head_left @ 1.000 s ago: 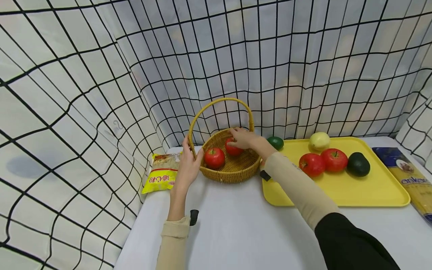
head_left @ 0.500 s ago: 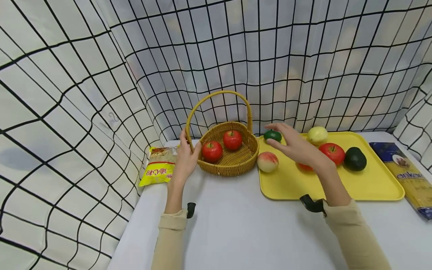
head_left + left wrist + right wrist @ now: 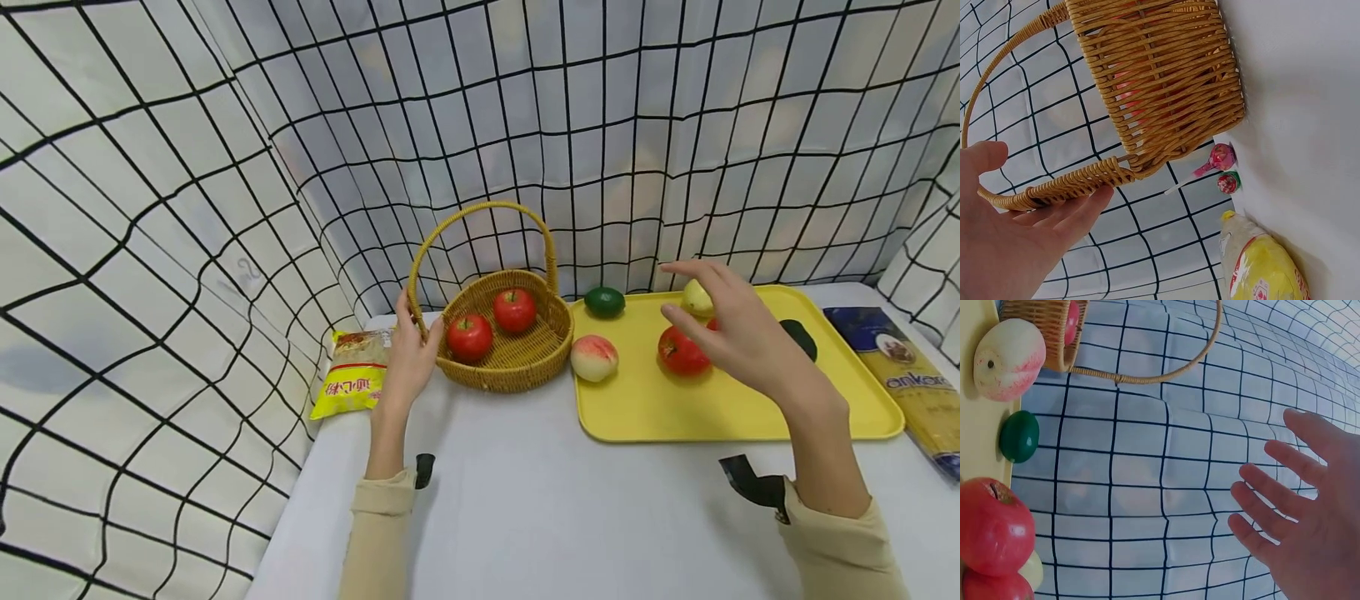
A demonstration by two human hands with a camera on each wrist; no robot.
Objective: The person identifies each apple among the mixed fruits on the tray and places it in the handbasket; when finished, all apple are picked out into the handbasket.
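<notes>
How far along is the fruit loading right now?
Done: two red apples sit in the wicker basket, steadied by the left hand. In hand: nothing; the right hand hovers open over the yellow tray. Left on the tray: a peach, a lime, red apples and other fruit.

1. Left hand [image 3: 408, 362] is bare; its forearm ends in a beige ribbed sleeve cuff [image 3: 384, 497].
2. A small black strap end [image 3: 424, 468] sticks out at the cuff's 2 o'clock.
3. Right hand [image 3: 738, 333] is bare, with a beige sleeve [image 3: 843, 546].
4. A black strap piece [image 3: 753, 486] sits at that cuff's 10 o'clock.
</notes>
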